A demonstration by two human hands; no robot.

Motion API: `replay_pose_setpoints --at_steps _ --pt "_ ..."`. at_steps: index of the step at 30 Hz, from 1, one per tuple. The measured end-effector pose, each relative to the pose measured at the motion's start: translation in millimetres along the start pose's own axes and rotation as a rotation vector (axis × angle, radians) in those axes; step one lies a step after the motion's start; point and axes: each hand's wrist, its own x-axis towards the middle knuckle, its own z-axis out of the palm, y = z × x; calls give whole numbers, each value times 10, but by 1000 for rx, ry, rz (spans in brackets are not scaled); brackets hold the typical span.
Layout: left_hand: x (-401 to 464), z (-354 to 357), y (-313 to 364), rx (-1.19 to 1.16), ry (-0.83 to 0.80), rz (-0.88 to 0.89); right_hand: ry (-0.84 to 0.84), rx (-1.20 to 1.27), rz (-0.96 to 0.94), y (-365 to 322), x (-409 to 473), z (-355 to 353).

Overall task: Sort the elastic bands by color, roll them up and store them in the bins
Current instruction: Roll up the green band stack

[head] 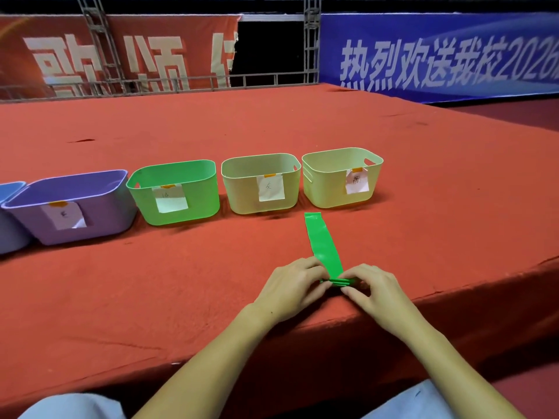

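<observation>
Hands both on green elastic band (323, 240), near front edge of red-covered table (181, 131). Left hand (292, 287) pinches the rolled near end from the left, right hand (373, 290) pinches it from the right; fingers curled round the roll. Rest of band lies flat, running away toward the bins. Bin row behind: blue bin (9, 189) at left frame edge, purple bin (72, 207), green bin (175, 192), two cream bins (261, 182) (341, 176), the four fully seen ones with paper labels. Band's far end just short of the right cream bin.
</observation>
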Motion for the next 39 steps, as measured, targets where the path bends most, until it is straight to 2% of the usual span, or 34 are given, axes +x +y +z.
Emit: replay_pose_setpoints --at_steps 6,16,20,30,35,39 --pt "-279 -232 -156 -75 -28 -44 -23 -27 -45 -264 -20 174" --pt "-475 -276 -260 -133 46 37 -2 61 20 -588 -171 332" --pt "-552 -180 -295 -249 72 -27 0 90 18 -598 -178 366" --pt "-623 -171 -295 -457 1 -117 -125 47 14 -608 -184 412" --pt "-608 -137 -245 -430 -13 -166 -44 230 129 -669 -155 309" --pt "-592 -135 -187 -389 8 -226 -6 209 126 -720 -163 297"
